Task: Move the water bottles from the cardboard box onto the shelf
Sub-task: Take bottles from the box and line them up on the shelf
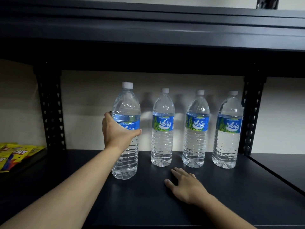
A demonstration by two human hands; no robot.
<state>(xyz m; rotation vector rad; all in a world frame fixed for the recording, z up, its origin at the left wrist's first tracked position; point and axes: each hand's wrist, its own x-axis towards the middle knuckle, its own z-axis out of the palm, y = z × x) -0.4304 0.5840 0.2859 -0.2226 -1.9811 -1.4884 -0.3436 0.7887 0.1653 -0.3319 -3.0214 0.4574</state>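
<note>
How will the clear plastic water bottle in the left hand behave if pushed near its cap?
The clear plastic water bottle looks nearly full, so probably heavy. Tall on a narrow base, it may tip. Its ribbed wall likely dents under the left hand.

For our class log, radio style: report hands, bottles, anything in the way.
Left hand grips leftmost bottle, upright. Right hand open, flat on shelf. Three other bottles standing in row. Nothing in the way.

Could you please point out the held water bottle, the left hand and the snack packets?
held water bottle (126,103), head view: clear shoulder.
left hand (115,131), head view: its back.
snack packets (18,152), head view: yellow front.
</note>
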